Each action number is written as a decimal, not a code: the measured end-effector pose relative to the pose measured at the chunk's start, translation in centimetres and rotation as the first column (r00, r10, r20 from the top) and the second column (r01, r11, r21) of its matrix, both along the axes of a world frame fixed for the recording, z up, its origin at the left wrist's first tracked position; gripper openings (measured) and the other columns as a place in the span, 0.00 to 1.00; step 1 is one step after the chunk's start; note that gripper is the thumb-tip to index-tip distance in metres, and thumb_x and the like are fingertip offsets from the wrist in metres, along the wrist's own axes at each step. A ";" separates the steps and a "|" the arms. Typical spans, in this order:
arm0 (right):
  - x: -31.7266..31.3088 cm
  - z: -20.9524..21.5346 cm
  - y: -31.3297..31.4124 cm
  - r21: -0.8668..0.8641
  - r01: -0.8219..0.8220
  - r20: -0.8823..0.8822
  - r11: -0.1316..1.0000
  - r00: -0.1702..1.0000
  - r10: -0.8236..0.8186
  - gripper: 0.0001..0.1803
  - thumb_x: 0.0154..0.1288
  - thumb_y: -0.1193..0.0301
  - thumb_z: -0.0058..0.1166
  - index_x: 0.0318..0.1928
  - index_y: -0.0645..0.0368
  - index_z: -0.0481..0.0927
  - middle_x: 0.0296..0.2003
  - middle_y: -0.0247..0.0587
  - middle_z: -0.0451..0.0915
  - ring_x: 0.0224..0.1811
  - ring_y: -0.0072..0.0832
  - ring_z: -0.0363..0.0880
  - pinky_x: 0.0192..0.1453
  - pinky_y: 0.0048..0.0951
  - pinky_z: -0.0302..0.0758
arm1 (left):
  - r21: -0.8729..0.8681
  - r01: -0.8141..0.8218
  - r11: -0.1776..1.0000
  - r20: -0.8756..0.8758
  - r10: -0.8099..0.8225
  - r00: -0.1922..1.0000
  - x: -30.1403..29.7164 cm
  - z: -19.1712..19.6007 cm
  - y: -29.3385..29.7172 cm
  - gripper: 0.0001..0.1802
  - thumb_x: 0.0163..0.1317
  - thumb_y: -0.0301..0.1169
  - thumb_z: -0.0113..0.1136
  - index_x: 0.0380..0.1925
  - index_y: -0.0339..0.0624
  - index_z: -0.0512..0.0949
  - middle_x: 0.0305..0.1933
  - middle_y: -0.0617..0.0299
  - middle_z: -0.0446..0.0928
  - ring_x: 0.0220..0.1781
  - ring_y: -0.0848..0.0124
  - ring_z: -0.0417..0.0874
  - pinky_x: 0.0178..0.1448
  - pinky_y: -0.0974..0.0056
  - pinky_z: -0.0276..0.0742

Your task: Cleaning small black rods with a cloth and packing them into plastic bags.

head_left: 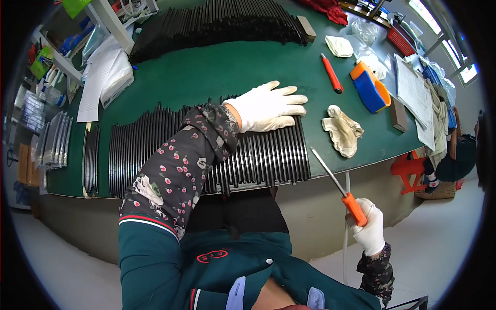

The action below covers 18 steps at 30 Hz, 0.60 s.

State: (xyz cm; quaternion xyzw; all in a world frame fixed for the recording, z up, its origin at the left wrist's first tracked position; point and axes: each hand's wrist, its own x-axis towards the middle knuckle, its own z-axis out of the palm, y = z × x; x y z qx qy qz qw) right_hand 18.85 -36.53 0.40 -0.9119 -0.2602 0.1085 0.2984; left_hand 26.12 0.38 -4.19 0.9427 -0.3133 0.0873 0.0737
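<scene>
My left hand (pixel 268 109), in a white glove, lies flat with fingers spread across the far ends of a row of thin black rods (pixel 258 157). The rods lie side by side on the green table, their near ends at its front edge. My left forearm, in a patterned sleeve, crosses over the row and hides part of it. Beyond the table's edge, at the lower right, my gloved right hand (pixel 369 227) is closed around the orange handle of a hand tool (pixel 354 207). Its long, narrow metal shaft points up and left toward the row's right end; I cannot tell its exact kind.
More black rods (pixel 222 20) are stacked at the back, beside a small block (pixel 306 28). On the right lie a red cutter (pixel 331 73), a blue-and-orange holder (pixel 371 89) and a soiled glove (pixel 342 132). Papers (pixel 98 82) lie left. Another person (pixel 457 155) sits far right.
</scene>
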 end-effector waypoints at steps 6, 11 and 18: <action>1.0 2.5 0.9 -0.221 -0.006 0.096 0.975 0.995 0.028 0.10 0.46 0.76 0.58 0.33 0.60 0.77 0.28 0.46 0.75 0.30 0.48 0.76 0.35 0.36 0.75 | -0.053 -0.012 0.999 0.010 0.012 1.000 -0.3 -0.2 0.1 0.20 0.69 0.45 0.46 0.56 0.51 0.72 0.67 0.64 0.65 0.71 0.61 0.61 0.73 0.50 0.57; 1.0 2.7 0.8 -0.269 -0.028 0.110 0.963 0.992 0.059 0.08 0.47 0.76 0.58 0.32 0.59 0.78 0.27 0.47 0.73 0.29 0.48 0.76 0.33 0.37 0.74 | -0.082 -0.021 0.996 -0.010 0.020 1.000 -0.3 0.0 -0.3 0.18 0.68 0.43 0.47 0.54 0.51 0.73 0.65 0.64 0.67 0.69 0.62 0.63 0.71 0.55 0.62; 0.0 2.6 1.5 -0.268 -0.055 0.092 0.962 0.992 0.083 0.12 0.45 0.75 0.59 0.35 0.59 0.77 0.30 0.47 0.74 0.32 0.47 0.76 0.37 0.37 0.75 | -0.050 -0.008 0.999 0.067 0.011 0.998 -0.3 -0.1 -0.1 0.19 0.68 0.43 0.47 0.54 0.50 0.73 0.65 0.64 0.66 0.68 0.60 0.64 0.70 0.57 0.63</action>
